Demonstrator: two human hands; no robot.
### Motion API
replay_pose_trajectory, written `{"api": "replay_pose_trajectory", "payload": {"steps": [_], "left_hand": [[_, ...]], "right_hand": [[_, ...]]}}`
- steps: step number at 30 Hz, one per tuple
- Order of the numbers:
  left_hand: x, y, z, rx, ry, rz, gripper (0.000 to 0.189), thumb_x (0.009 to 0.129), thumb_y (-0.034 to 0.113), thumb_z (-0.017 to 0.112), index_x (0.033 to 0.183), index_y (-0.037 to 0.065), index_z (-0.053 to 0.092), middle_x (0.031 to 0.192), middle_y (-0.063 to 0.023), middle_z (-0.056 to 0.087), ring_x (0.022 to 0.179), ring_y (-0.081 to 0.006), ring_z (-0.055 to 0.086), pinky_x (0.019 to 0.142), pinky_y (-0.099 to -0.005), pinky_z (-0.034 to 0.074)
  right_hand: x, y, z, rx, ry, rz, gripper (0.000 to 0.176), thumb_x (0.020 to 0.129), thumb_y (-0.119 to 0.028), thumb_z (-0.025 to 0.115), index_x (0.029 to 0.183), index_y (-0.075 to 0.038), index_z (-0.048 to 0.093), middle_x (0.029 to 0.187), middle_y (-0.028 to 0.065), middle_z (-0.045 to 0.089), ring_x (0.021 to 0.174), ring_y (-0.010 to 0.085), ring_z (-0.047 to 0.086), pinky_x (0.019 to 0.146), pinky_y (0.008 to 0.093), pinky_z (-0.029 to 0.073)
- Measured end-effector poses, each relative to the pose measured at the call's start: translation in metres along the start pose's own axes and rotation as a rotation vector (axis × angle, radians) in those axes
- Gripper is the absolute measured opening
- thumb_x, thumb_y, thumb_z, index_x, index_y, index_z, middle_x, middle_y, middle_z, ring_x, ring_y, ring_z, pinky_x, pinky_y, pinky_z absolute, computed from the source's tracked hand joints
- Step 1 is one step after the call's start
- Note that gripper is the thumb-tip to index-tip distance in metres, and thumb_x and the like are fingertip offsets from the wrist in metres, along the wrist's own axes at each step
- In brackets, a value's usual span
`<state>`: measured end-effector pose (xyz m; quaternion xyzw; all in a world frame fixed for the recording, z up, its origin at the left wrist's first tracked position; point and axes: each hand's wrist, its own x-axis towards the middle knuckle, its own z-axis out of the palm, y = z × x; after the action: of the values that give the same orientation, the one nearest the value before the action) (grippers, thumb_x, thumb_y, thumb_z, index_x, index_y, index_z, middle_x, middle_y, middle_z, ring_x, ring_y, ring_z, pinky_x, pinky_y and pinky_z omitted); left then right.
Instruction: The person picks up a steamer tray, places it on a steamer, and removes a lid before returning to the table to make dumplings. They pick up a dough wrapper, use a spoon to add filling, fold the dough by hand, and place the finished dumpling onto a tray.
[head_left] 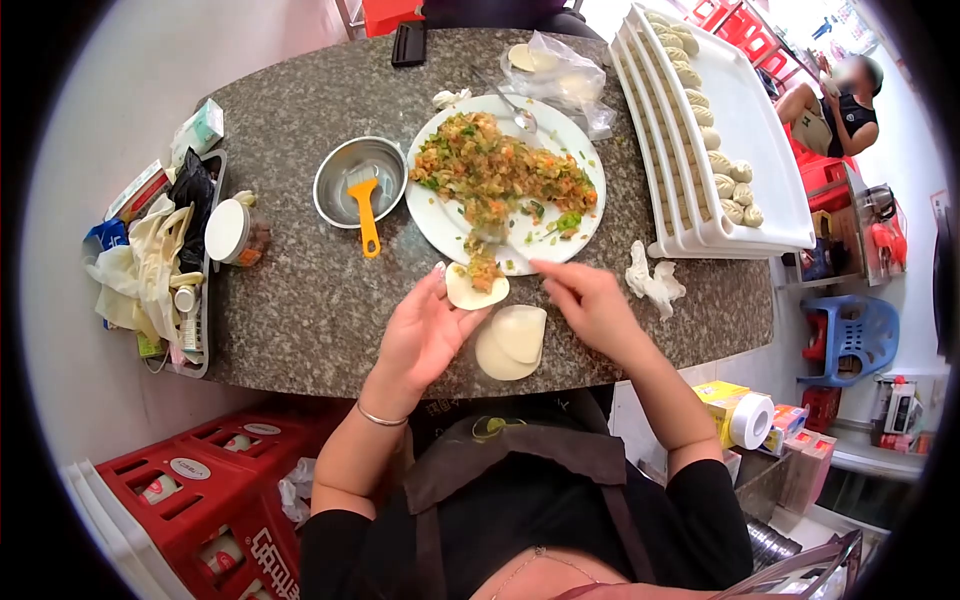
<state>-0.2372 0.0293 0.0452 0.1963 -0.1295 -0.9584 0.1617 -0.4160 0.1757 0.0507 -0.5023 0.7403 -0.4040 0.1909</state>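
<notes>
My left hand (pixel 415 335) holds a round dough wrapper (pixel 462 297) at the near edge of the plate, fingers under and around its rim. Chopped vegetable filling (pixel 483 272) lies on that wrapper. My right hand (pixel 592 305) is closed around a thin metal utensil (pixel 517 256), whose tip reaches to the filling; its exact shape is blurred. Beyond both hands, a white plate (pixel 425 208) carries a large heap of chopped filling (pixel 500 165), with a metal spoon (pixel 523 118) at its far side. Several loose wrappers (pixel 508 350) lie stacked on the table between my forearms.
A metal bowl (pixel 330 205) with an orange-handled brush (pixel 367 215) stands left of the plate. Stacked white trays (pixel 770 190) of pleated buns are at the right. A crumpled tissue (pixel 653 282), a lidded jar (pixel 232 235) and a cluttered basket (pixel 208 330) sit along the sides.
</notes>
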Motion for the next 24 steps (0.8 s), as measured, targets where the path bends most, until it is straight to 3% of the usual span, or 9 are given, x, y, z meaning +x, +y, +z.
{"api": "replay_pose_trajectory", "payload": {"steps": [2,4,7,11,14,16,18,20,24], "left_hand": [[0.0,0.004,-0.004,-0.035,0.0,-0.016,0.048,0.1,0.023,0.041,0.135,-0.009,0.032,0.136,-0.0219,0.044,0.128,-0.0314,0.045,0.111,-0.0428,0.036],[-0.002,0.008,-0.008,-0.028,0.005,-0.009,0.048,0.1,0.023,0.041,0.135,-0.009,0.032,0.135,-0.0216,0.045,0.127,-0.0312,0.046,0.11,-0.0424,0.037],[-0.001,0.005,-0.007,0.021,0.015,-0.015,0.049,0.1,0.024,0.042,0.135,-0.009,0.033,0.136,-0.0221,0.045,0.127,-0.0321,0.046,0.109,-0.0427,0.038],[0.0,-0.001,-0.005,0.069,0.008,0.005,0.049,0.1,0.025,0.042,0.134,-0.008,0.034,0.136,-0.0223,0.045,0.126,-0.0328,0.047,0.108,-0.0436,0.039],[-0.003,0.0,-0.005,0.058,0.039,0.008,0.048,0.099,0.025,0.043,0.134,-0.008,0.035,0.135,-0.0218,0.046,0.126,-0.0326,0.047,0.107,-0.0436,0.04],[-0.003,-0.001,-0.008,0.059,0.033,0.008,0.048,0.099,0.025,0.043,0.134,-0.008,0.036,0.135,-0.0215,0.047,0.125,-0.0321,0.048,0.107,-0.0433,0.04],[-0.003,-0.002,-0.007,0.066,0.018,0.005,0.048,0.099,0.024,0.043,0.133,-0.008,0.036,0.134,-0.0211,0.047,0.125,-0.0317,0.048,0.107,-0.043,0.04],[-0.003,-0.004,-0.005,0.07,0.02,0.015,0.046,0.099,0.023,0.044,0.133,-0.008,0.038,0.133,-0.0209,0.048,0.124,-0.0311,0.049,0.106,-0.0424,0.041],[-0.002,-0.005,-0.008,0.075,0.027,0.017,0.045,0.099,0.022,0.044,0.132,-0.008,0.038,0.133,-0.0209,0.048,0.123,-0.0307,0.05,0.106,-0.042,0.042]], "right_hand": [[-0.003,0.003,0.01,0.004,-0.056,-0.127,0.029,0.086,-0.004,0.059,0.115,-0.004,0.063,0.083,0.0175,0.064,0.076,0.0323,0.063,0.069,0.037,0.05],[-0.009,-0.011,0.0,0.024,-0.168,-0.031,0.03,0.086,-0.005,0.059,0.116,-0.005,0.063,0.086,0.017,0.065,0.077,0.0303,0.064,0.07,0.036,0.051],[-0.012,-0.013,-0.01,0.08,-0.085,0.139,0.03,0.087,-0.004,0.059,0.116,-0.005,0.063,0.087,0.0169,0.066,0.076,0.0268,0.065,0.069,0.0348,0.05],[-0.008,0.001,-0.005,0.007,-0.03,0.102,0.029,0.087,-0.003,0.058,0.115,-0.004,0.063,0.086,0.0182,0.065,0.073,0.0275,0.064,0.067,0.0337,0.05],[-0.016,-0.015,-0.009,0.024,-0.177,0.018,0.029,0.087,-0.002,0.057,0.115,-0.003,0.063,0.087,0.0187,0.065,0.073,0.0281,0.064,0.067,0.034,0.05],[-0.019,-0.018,-0.015,0.098,-0.115,0.224,0.03,0.087,-0.002,0.057,0.116,-0.003,0.063,0.088,0.018,0.065,0.074,0.0288,0.064,0.069,0.0343,0.05],[-0.027,-0.007,-0.007,0.053,-0.053,0.172,0.032,0.087,-0.001,0.057,0.119,-0.003,0.061,0.088,0.0172,0.065,0.075,0.0285,0.064,0.069,0.0342,0.05],[-0.034,-0.013,0.003,0.119,-0.121,0.151,0.032,0.089,-0.001,0.055,0.121,-0.004,0.062,0.083,0.0105,0.063,0.071,0.0136,0.059,0.066,0.0268,0.047],[-0.021,-0.013,0.005,0.079,-0.066,0.061,0.031,0.09,-0.001,0.054,0.119,-0.004,0.062,0.086,0.0132,0.064,0.074,0.019,0.061,0.068,0.0279,0.048]]}}
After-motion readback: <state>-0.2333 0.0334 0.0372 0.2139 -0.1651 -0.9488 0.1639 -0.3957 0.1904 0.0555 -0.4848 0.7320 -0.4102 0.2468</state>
